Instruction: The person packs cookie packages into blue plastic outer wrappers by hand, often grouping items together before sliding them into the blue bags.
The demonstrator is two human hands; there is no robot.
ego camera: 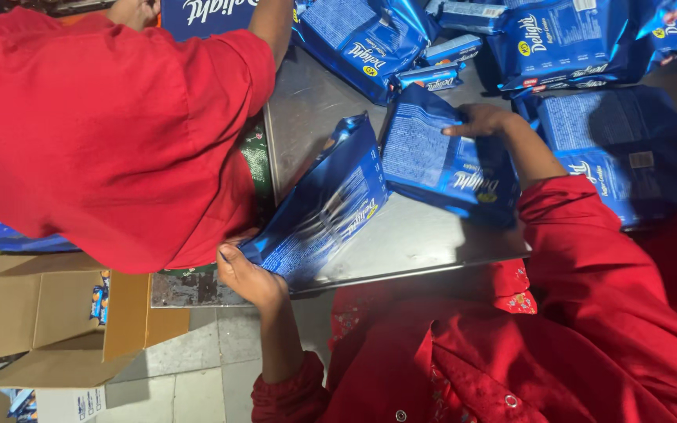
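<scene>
My left hand (248,276) grips the lower corner of a shiny blue foil bag (323,207) that lies slanted across the front of the steel table (307,102). My right hand (481,121) rests on top of a second, fuller blue bag (440,168) just to the right, fingers closed over its upper edge. The two bags touch near the middle of the table. Both my sleeves are red.
A co-worker in a red shirt (95,133) leans over the table's left side, one arm reaching to the back. Several more blue bags (573,47) and small blue packets (432,77) crowd the back and right. An open cardboard box (48,313) stands on the floor at lower left.
</scene>
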